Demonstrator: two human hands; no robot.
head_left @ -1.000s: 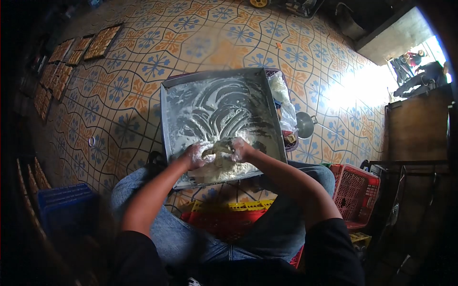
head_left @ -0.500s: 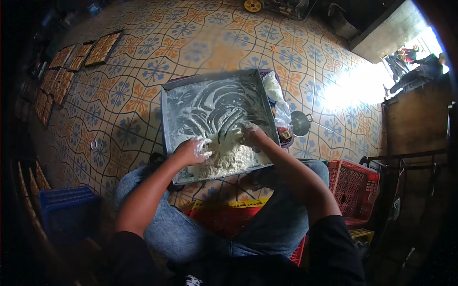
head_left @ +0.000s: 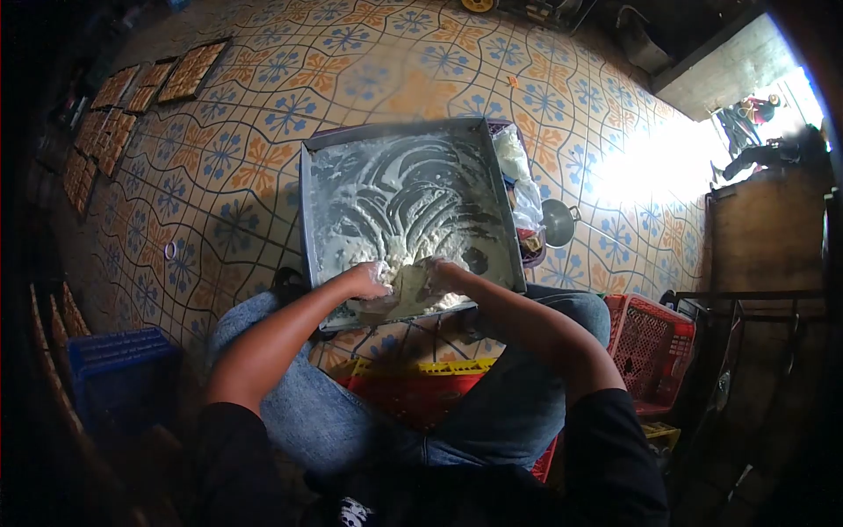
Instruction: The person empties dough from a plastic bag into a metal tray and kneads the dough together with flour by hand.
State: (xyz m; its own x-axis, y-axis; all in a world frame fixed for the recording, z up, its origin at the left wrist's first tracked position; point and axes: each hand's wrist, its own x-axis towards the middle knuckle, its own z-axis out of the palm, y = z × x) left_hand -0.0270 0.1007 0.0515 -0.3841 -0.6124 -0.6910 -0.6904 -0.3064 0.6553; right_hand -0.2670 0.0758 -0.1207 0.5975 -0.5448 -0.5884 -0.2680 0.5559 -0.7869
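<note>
A square grey metal tray (head_left: 306, 211) lies in front of my knees, its bottom smeared with white streaks. Wet, lumpy white dough (head_left: 404, 274) is gathered at the tray's near side. My left hand (head_left: 371, 279) is at the left of this dough, coated white, its fingers curled into the mass. At the right of the dough is my right hand (head_left: 442, 277), also coated, with its fingertips sunk in or hidden by the dough. The two hands are a short way apart with dough between them.
Plastic bags (head_left: 525, 193) lie in a purple crate (head_left: 537, 256) beside the tray. A metal pan (head_left: 559, 223) is on the tiled floor. A red crate (head_left: 650, 356) stands right, a blue crate (head_left: 123, 360) left. Trays of baked pieces (head_left: 191, 70) lie far left.
Both hands have moved from the sides of the dough pile into it, closer together. The pile has been spread and pushed about, and its surface has changed shape.
</note>
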